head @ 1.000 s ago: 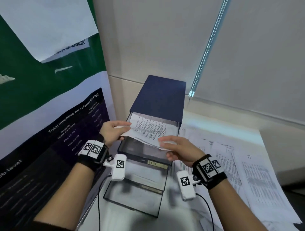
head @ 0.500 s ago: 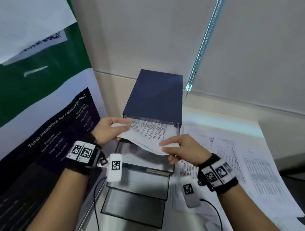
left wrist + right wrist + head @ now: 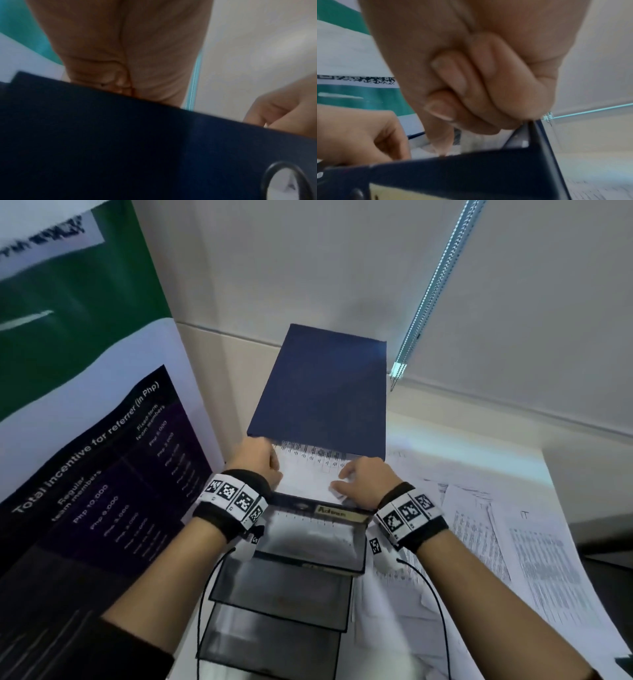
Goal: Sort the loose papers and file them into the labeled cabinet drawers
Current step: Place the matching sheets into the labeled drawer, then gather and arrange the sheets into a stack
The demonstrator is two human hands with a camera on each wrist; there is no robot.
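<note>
A dark blue desktop cabinet (image 3: 322, 392) stands against the wall with its top drawer (image 3: 298, 503) pulled out; the drawer's front carries a yellow label (image 3: 339, 512). A printed paper (image 3: 308, 470) lies low in that drawer. My left hand (image 3: 270, 460) holds the paper's left edge with fingers curled down. My right hand (image 3: 346, 481) holds its right part. In the right wrist view the right hand's thumb (image 3: 440, 143) presses on the paper (image 3: 467, 146) and the other fingers (image 3: 453, 81) are curled. The drawer front (image 3: 154, 148) hides the left fingertips in the left wrist view.
Lower smoky-clear drawers (image 3: 284, 587) stick out in steps below the top one. Loose printed sheets (image 3: 513, 542) cover the white desk to the right. A poster panel (image 3: 102, 457) stands close on the left. A blind chain (image 3: 435, 285) hangs at the back right.
Both hands have moved forward and down with the paper, from above the drawer into it. The sheet now lies flatter, its far end under the cabinet top.
</note>
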